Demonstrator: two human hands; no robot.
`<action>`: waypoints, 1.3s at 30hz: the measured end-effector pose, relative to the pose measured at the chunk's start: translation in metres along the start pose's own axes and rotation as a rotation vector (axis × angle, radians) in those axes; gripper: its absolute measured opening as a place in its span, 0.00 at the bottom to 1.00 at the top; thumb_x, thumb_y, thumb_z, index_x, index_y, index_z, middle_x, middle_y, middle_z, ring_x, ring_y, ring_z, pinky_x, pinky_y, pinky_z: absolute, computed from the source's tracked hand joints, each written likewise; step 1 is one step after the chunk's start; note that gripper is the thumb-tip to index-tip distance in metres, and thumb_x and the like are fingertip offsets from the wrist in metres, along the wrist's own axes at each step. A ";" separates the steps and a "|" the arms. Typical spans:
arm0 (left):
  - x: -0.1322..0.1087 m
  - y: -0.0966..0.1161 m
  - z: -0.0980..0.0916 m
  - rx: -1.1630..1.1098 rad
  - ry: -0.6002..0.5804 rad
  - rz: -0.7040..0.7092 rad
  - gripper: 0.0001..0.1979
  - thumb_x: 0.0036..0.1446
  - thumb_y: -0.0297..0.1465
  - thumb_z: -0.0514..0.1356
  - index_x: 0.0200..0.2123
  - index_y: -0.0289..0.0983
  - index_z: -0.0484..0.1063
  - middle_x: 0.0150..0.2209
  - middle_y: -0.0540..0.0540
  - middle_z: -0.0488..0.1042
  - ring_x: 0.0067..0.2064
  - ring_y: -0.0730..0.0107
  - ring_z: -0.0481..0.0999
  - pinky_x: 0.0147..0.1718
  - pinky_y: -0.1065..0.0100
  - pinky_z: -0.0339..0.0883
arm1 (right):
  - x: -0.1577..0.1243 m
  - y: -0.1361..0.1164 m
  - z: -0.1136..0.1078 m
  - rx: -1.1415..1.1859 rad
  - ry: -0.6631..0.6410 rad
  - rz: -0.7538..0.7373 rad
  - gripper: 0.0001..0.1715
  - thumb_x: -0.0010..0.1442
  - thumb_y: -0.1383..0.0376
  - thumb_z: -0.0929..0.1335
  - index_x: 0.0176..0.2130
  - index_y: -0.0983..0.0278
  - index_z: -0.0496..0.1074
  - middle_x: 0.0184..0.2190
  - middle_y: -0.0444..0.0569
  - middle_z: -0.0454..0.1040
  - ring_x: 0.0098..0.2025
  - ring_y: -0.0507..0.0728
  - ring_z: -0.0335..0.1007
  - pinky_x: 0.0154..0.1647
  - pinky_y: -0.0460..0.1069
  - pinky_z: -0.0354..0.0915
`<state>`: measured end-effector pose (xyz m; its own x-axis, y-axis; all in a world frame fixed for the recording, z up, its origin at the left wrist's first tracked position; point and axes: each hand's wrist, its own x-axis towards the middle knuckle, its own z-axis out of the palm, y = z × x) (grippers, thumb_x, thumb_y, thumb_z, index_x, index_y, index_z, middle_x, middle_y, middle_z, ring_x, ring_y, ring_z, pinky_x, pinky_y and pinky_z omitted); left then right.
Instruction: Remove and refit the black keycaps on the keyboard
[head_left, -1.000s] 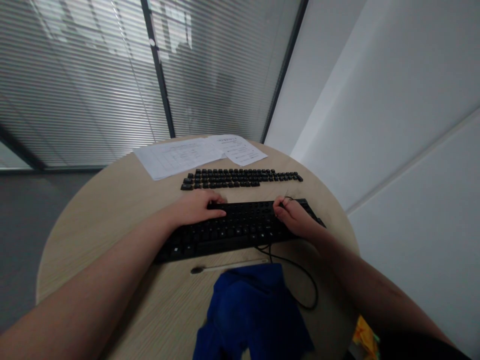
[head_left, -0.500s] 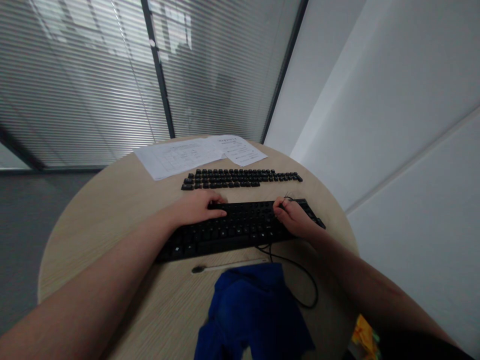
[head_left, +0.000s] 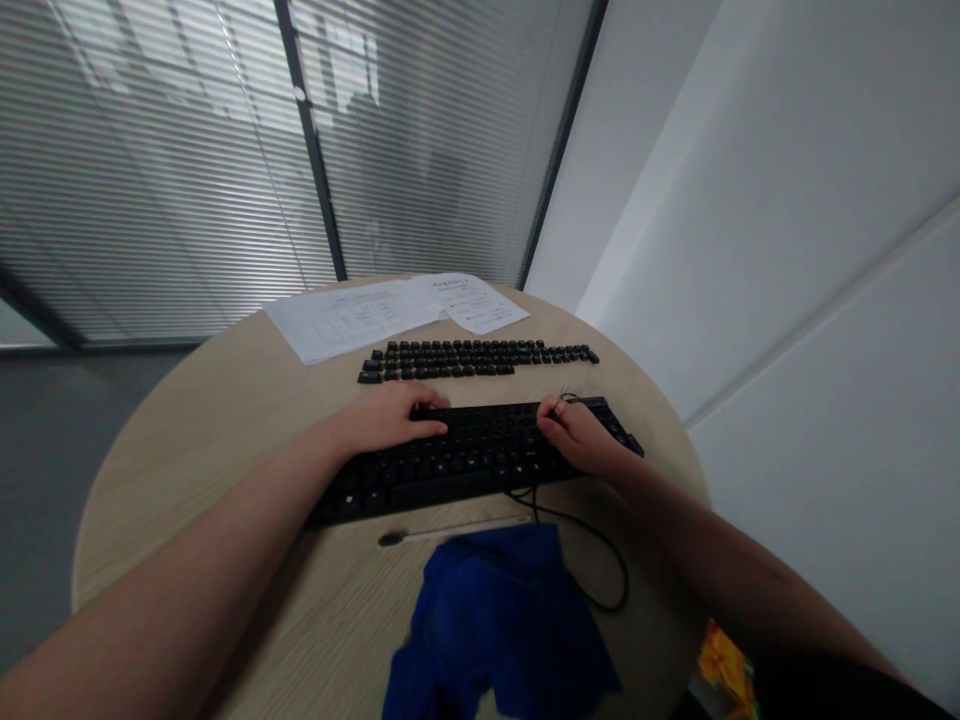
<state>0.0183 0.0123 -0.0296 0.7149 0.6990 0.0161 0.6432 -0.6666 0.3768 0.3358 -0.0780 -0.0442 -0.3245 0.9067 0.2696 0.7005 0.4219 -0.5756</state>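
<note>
A black keyboard (head_left: 442,465) lies at a slant on the round table, most of its keys in place. My left hand (head_left: 390,415) grips its back-left edge, thumb on the top face and fingers over the far side. Above the right part of the keyboard, my right hand (head_left: 576,435) is closed in a pinch. Thin wire ends of what looks like a keycap puller (head_left: 564,393) stick up from those fingers; the rest of it is hidden. Behind the keyboard, loose black keycaps (head_left: 465,352) stand in several neat rows.
White printed sheets (head_left: 360,315) lie at the table's (head_left: 187,400) far side. Nearer me are a thin brush (head_left: 442,532), a crumpled blue cloth (head_left: 502,610) and a looped black cable (head_left: 619,560). A yellow packet (head_left: 724,660) shows at lower right. A white wall (head_left: 810,250) borders the right.
The whole view has shifted slightly. My right hand has moved a little to the left over the keyboard, still pinched; my left hand keeps its hold.
</note>
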 end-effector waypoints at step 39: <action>0.001 -0.002 0.000 -0.014 0.016 0.002 0.19 0.61 0.41 0.63 0.51 0.38 0.80 0.50 0.41 0.82 0.51 0.53 0.80 0.53 0.57 0.69 | -0.010 0.015 0.014 0.344 0.200 0.172 0.24 0.70 0.45 0.60 0.31 0.59 0.62 0.19 0.42 0.67 0.19 0.52 0.62 0.20 0.47 0.60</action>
<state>0.0177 0.0143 -0.0300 0.7114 0.7021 0.0317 0.6380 -0.6640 0.3899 0.3404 -0.0810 -0.0662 -0.0688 0.9598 0.2720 0.4697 0.2717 -0.8400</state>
